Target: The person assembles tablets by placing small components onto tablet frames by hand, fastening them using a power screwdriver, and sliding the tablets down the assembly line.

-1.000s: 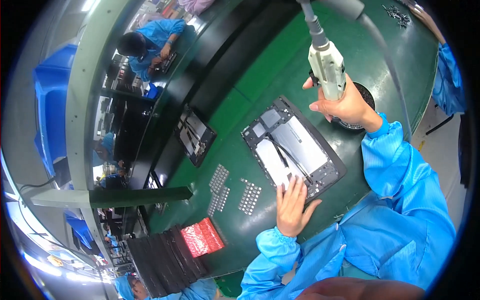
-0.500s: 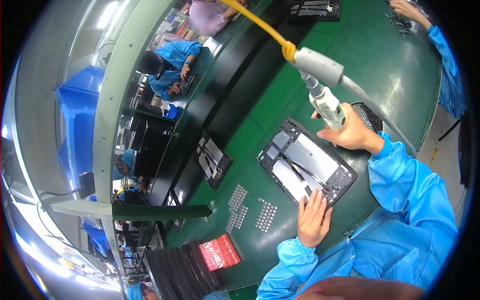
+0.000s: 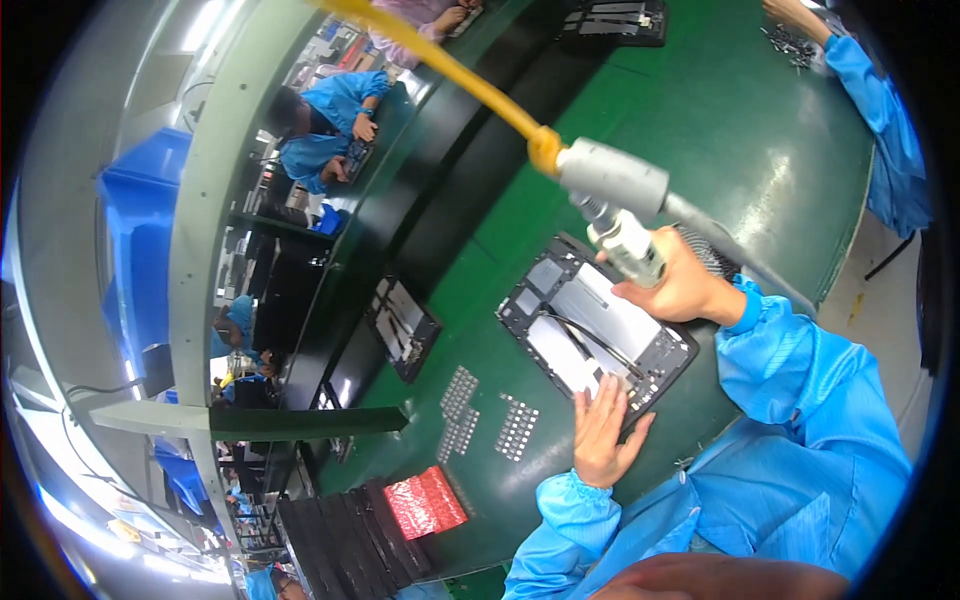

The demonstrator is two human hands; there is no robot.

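Note:
An opened tablet (image 3: 590,295) lies on the green bench, its metal plates, black cables and circuit boards exposed. My left hand (image 3: 603,440) lies with fingers stretched over the tablet's near edge, touching its board end. In my right hand (image 3: 680,280) is an electric screwdriver (image 3: 628,250), held over the tablet's far right part. The hand hides the screwdriver's lower end, so I cannot tell whether the tip touches anything. Behind the right hand a dark mesh-like container (image 3: 708,250) shows in part.
Sheets of small pads (image 3: 518,425) lie left of the tablet. Another opened tablet (image 3: 402,325) sits farther left. Beside a red bubble-wrap packet (image 3: 427,502) stand black slabs (image 3: 340,545). A yellow hose (image 3: 450,75) hangs overhead. At the far right, a co-worker's sleeve (image 3: 870,95) nears loose screws (image 3: 790,45).
My right hand has brought the screwdriver lower and left, closer over the tablet. My left hand stays on the tablet's edge. The whole view has shifted slightly.

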